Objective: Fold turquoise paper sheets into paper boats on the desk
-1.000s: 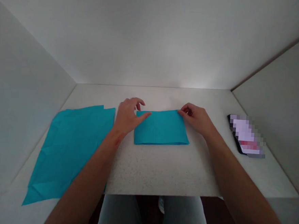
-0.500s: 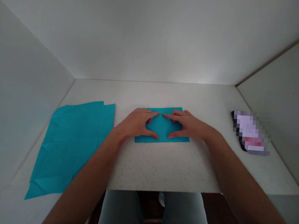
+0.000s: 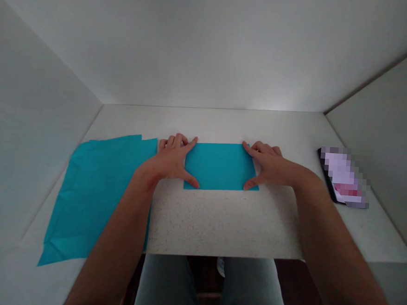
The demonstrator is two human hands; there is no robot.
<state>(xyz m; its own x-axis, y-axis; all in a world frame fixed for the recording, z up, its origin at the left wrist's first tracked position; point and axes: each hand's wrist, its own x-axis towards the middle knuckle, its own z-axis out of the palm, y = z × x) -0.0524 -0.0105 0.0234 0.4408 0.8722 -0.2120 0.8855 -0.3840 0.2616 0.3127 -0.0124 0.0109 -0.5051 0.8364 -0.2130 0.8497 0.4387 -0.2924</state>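
Note:
A folded teal paper rectangle [image 3: 219,166] lies flat on the white table [image 3: 219,218] in front of me. My left hand [image 3: 171,159] rests flat at its left edge, fingers spread, index finger along the top left corner and thumb at the bottom left corner. My right hand [image 3: 268,165] mirrors it at the right edge, fingers stretched out, thumb at the bottom right corner. Both hands press on the paper's ends and hold nothing.
A stack of larger teal sheets [image 3: 96,191] lies on the left of the table, partly under my left forearm. A phone [image 3: 344,177] sits at the right near the side wall. White walls enclose the table on three sides.
My hands were at the paper's top corners, came together on its middle, then slid apart to its left and right edges.

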